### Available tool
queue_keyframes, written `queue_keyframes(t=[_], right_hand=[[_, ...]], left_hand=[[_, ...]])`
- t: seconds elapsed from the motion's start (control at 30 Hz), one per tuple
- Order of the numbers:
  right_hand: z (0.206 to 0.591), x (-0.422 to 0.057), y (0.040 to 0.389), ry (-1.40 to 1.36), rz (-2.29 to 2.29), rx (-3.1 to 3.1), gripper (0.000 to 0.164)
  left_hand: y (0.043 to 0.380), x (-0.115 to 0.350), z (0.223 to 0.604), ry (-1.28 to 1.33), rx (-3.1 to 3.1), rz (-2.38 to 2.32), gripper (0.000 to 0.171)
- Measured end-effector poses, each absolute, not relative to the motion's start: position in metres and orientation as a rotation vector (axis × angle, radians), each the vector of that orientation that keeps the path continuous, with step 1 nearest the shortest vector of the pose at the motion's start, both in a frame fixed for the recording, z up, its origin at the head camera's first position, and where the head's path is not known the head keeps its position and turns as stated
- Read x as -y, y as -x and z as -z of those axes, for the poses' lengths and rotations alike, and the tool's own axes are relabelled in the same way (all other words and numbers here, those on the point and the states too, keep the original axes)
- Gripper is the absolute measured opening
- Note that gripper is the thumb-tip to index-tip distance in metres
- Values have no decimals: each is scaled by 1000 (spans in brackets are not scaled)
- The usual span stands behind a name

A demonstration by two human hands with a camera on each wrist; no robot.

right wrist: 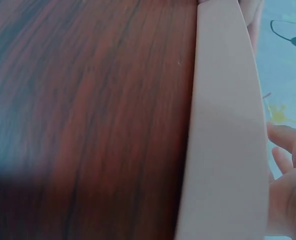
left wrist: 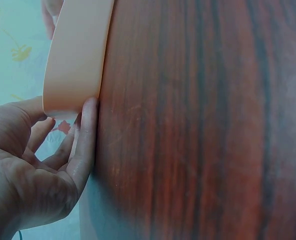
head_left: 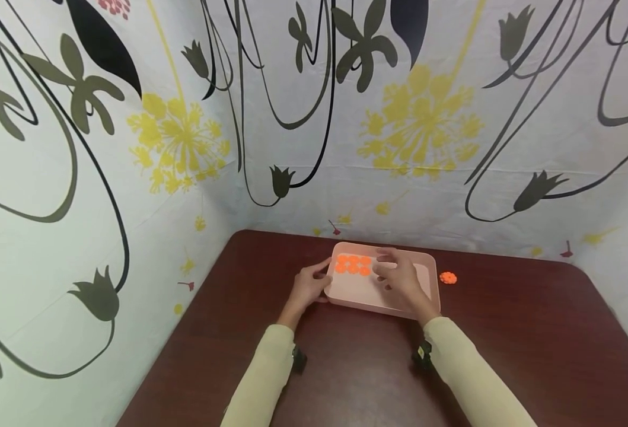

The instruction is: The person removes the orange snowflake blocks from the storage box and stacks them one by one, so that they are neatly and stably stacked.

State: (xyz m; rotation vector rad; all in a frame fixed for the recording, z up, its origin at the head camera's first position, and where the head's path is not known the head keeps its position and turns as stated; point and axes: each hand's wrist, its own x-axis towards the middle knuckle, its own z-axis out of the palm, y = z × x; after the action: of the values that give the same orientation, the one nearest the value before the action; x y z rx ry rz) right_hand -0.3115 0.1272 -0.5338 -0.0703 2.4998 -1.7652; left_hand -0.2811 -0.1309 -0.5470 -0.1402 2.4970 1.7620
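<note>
A shallow pink tray [head_left: 356, 293] lies near the back of the table. Inside it, at the left, small round orange pieces [head_left: 353, 265] sit in two neat rows. My left hand [head_left: 309, 286] grips the tray's left end, with the thumb at the rim and the fingers along the outer wall; the left wrist view shows this hand [left wrist: 43, 160] at the corner. Over the tray's middle, just right of the orange pieces, is my right hand [head_left: 401, 277] with bent fingers. I cannot tell whether its fingertips hold anything; the tray wall [right wrist: 225, 125] partly hides them in the right wrist view.
One orange scalloped piece [head_left: 448, 277] lies on the dark wooden table [head_left: 356, 367] just beyond the tray's right end. Patterned cloth [head_left: 314, 142] rises behind the table's back edge and along both sides.
</note>
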Motion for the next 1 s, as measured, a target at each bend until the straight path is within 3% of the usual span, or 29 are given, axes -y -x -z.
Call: queue_keyframes(t=[0.27, 0.8, 1.0], right_hand=[[542, -119, 314, -31, 1848, -2365, 52], [557, -110, 322, -118, 1509, -2613, 53], [557, -108, 324, -133, 1391, -2681, 43]], left_hand=[[282, 130, 548, 134, -2500, -1750, 56], [282, 130, 546, 88, -2527, -1733, 56], [282, 130, 546, 102, -2530, -1721, 56]])
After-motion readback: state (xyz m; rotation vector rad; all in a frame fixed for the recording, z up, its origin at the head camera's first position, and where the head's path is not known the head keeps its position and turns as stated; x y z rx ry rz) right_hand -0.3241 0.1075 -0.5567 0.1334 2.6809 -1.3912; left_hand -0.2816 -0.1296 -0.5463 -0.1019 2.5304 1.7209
